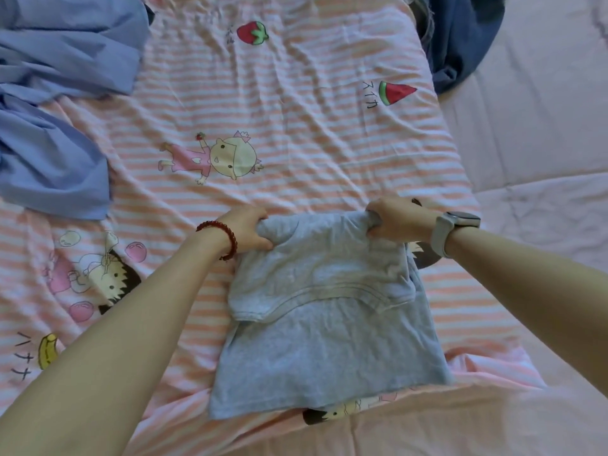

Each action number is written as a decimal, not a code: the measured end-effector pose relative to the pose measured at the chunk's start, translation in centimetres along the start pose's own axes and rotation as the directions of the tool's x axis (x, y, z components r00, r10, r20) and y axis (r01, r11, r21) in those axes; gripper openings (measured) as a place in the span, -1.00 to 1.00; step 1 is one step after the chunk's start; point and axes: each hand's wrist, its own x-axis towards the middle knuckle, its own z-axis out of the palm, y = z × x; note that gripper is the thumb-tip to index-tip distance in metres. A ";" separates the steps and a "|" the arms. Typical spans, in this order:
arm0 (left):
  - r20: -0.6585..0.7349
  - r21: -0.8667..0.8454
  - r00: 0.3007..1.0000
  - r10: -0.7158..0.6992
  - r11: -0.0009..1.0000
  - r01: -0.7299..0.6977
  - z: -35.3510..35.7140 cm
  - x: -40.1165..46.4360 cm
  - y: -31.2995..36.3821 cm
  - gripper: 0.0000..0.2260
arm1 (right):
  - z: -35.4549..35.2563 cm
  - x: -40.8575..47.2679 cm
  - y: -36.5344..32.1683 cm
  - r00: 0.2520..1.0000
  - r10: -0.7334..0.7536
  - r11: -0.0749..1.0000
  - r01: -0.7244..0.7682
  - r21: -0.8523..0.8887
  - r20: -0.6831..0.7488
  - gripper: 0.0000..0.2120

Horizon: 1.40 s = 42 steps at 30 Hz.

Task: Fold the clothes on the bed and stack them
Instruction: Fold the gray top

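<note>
A grey shirt [325,340] lies partly folded at lower centre on a pink striped sheet [296,133]. The left hand [245,230] and right hand [399,220] each grip a bunched far corner of it, fingers curled into the cloth. Blue clothes [56,93] sit crumpled at upper left; a dark garment [460,37] lies at upper right.
</note>
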 end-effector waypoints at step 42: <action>-0.419 -0.047 0.867 -0.270 0.960 0.276 10.7 -4.1 0.9 -0.42 | 10.0 -6.3 3.7 0.890 0.201 0.979 -0.185 0.079 -0.409 -0.36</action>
